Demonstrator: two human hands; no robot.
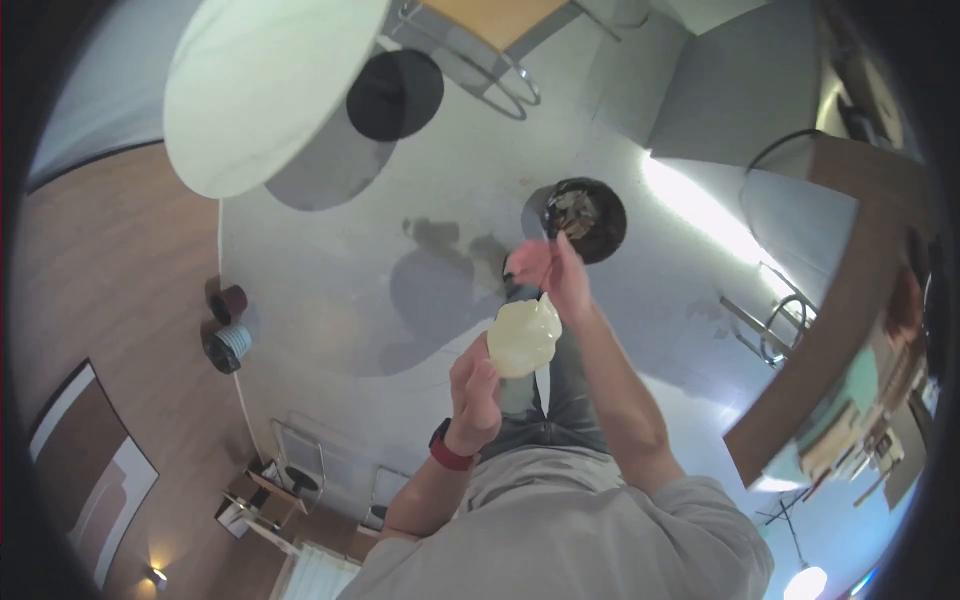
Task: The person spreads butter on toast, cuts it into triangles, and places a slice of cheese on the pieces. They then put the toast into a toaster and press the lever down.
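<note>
My left hand [474,388], with a red-banded watch [449,446] on its wrist, is closed around a pale yellow, glossy, rounded thing [524,337]. Its upper edge is uneven with a small pointed tip, and its kind is not clear. My right hand [558,275] is raised beyond it, a little apart. The right fingers are blurred, but thumb and fingers look spread with nothing visible between them. Past that hand, a dark round bin [608,222] stands on the floor with crumpled brownish scraps [575,214] inside.
A white round tabletop [265,90] over a dark round base [395,95] stands at upper left. At right is a brown-edged worktop [830,300] crowded with items. Two small containers [228,345] stand by the left wall. A grey cabinet [745,85] is at upper right.
</note>
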